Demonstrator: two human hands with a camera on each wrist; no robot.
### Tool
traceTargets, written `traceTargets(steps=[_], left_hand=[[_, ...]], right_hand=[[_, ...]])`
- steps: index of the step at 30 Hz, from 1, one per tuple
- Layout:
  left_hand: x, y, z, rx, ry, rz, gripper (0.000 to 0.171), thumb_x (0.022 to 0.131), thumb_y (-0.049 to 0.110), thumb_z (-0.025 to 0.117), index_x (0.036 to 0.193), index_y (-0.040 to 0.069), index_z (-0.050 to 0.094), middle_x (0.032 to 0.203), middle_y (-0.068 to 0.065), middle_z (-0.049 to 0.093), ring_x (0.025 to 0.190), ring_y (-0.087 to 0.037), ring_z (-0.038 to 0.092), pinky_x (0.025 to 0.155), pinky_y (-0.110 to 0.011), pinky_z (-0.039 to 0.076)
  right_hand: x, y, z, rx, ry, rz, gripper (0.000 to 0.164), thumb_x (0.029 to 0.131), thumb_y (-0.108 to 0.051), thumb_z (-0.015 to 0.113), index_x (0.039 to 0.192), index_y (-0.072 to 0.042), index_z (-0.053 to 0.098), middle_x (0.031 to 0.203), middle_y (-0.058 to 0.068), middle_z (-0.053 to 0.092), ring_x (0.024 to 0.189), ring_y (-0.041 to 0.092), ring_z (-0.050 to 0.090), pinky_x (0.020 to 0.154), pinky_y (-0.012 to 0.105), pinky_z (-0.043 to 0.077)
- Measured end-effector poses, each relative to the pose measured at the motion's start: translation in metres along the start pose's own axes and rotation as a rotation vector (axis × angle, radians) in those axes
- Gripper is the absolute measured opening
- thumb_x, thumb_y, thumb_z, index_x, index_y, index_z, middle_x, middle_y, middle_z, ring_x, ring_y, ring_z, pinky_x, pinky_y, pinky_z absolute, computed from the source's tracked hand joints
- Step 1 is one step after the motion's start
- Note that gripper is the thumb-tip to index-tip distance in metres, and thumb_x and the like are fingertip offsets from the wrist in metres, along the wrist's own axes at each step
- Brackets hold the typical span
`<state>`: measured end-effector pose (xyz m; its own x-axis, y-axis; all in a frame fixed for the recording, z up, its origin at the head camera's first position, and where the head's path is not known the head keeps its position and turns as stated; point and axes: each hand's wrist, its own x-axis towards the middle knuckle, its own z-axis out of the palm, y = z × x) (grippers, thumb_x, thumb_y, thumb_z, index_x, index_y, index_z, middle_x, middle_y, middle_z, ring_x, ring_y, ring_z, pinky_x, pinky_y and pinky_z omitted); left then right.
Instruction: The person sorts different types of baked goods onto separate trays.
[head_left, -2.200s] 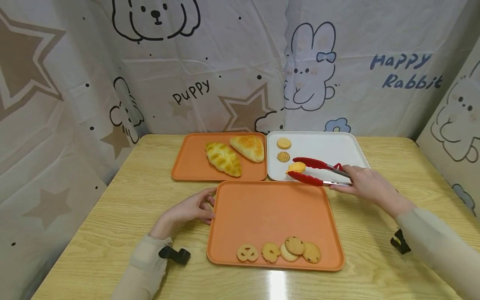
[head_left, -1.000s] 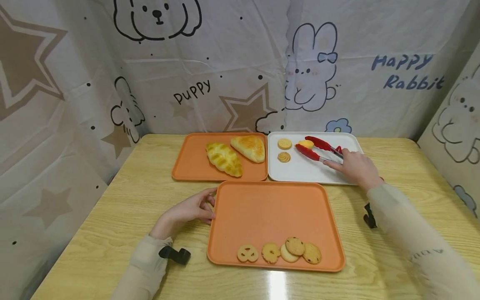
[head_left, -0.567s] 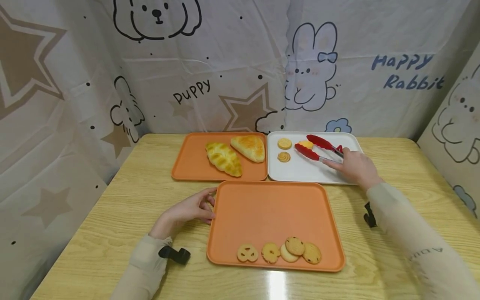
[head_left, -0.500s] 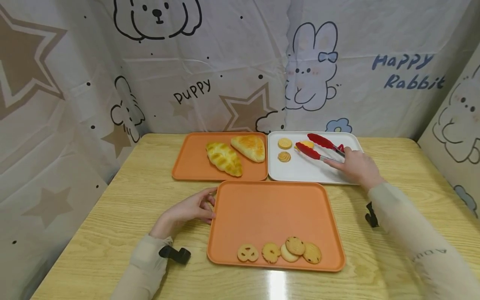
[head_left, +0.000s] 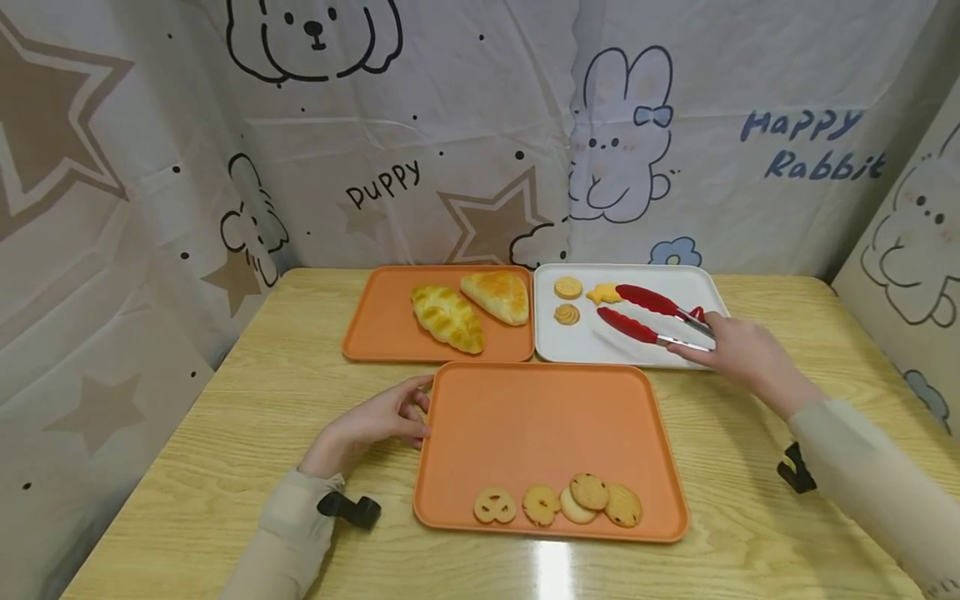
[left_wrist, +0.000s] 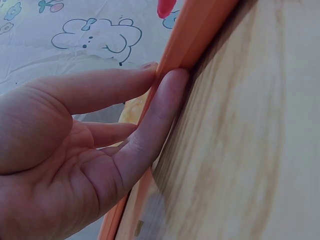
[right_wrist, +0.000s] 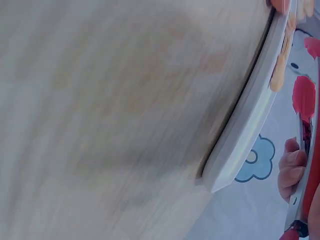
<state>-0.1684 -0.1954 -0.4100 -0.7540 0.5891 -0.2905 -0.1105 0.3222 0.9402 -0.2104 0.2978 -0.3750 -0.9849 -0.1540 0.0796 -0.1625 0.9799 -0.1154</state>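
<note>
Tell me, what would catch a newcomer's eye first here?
Probably the red-tipped tongs in the right hand, over the white tray at the back right. Next, the big braided bread and triangular bread on the back-left orange tray. Nearer, the left hand grips the front orange tray, five cookies along its near edge.

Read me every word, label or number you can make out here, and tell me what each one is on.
"PUPPY", in black, on the printed backdrop.
"Happy Rabbit", in blue on two lines, also on the backdrop.
Dark marks at the frame's edge on the right sleeve, maybe lettering: cut off and too small to read.
I can make out no labels, brands or numbers on the tongs or the white tray.
</note>
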Motion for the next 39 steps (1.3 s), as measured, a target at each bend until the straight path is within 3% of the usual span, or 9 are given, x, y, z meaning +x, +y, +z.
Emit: traceTargets(steps=[12,22,26,32,39], left_hand=[[0.001,-0.002,0.000,0.002,-0.003,0.006,0.081,0.084,-0.001,0.060,0.146,0.003,0.009,0.107,-0.014,0.037,0.078,-0.015,0.058,0.072,-0.037,0.055],[0.003,-0.005,0.001,-0.006,0.005,0.005,0.081,0.083,-0.001,0.061,0.146,0.004,0.010,0.108,-0.014,0.038,0.077,-0.016,0.059,0.072,-0.037,0.055],[0.003,-0.005,0.001,-0.007,0.006,0.008,0.081,0.083,-0.001,0.061,0.146,0.005,0.011,0.108,-0.014,0.038,0.078,-0.016,0.058,0.072,-0.037,0.055],[0.002,-0.005,0.002,0.002,0.007,0.007,0.080,0.084,-0.002,0.061,0.146,0.004,0.011,0.108,-0.015,0.038,0.079,-0.016,0.059,0.072,-0.038,0.055],[0.002,-0.005,0.002,-0.006,0.011,0.003,0.080,0.083,-0.002,0.061,0.146,0.005,0.011,0.107,-0.014,0.038,0.079,-0.016,0.059,0.072,-0.037,0.055]], right_hand=[[-0.055,-0.011,-0.006,0.046,0.025,-0.111,0.056,0.074,-0.061,0.062,0.089,-0.008,0.052,0.060,0.000,0.038,0.052,0.015,0.040,0.043,0.025,0.029],[-0.092,-0.021,-0.012,0.030,0.020,-0.222,0.047,0.071,-0.057,0.067,0.089,-0.017,0.052,0.061,-0.007,0.038,0.050,0.006,0.033,0.043,0.020,0.026],[-0.103,-0.023,-0.013,0.020,0.085,-0.295,0.047,0.068,-0.054,0.072,0.090,-0.016,0.055,0.063,-0.010,0.040,0.050,0.003,0.033,0.043,0.018,0.028],[-0.117,-0.025,-0.011,0.038,0.116,-0.406,0.050,0.063,-0.054,0.075,0.092,-0.017,0.056,0.066,-0.013,0.043,0.053,-0.003,0.032,0.043,0.016,0.030],[-0.126,-0.030,-0.003,0.108,0.167,-0.603,0.054,0.061,-0.052,0.078,0.096,-0.015,0.058,0.072,-0.014,0.053,0.056,-0.008,0.037,0.044,0.011,0.033]])
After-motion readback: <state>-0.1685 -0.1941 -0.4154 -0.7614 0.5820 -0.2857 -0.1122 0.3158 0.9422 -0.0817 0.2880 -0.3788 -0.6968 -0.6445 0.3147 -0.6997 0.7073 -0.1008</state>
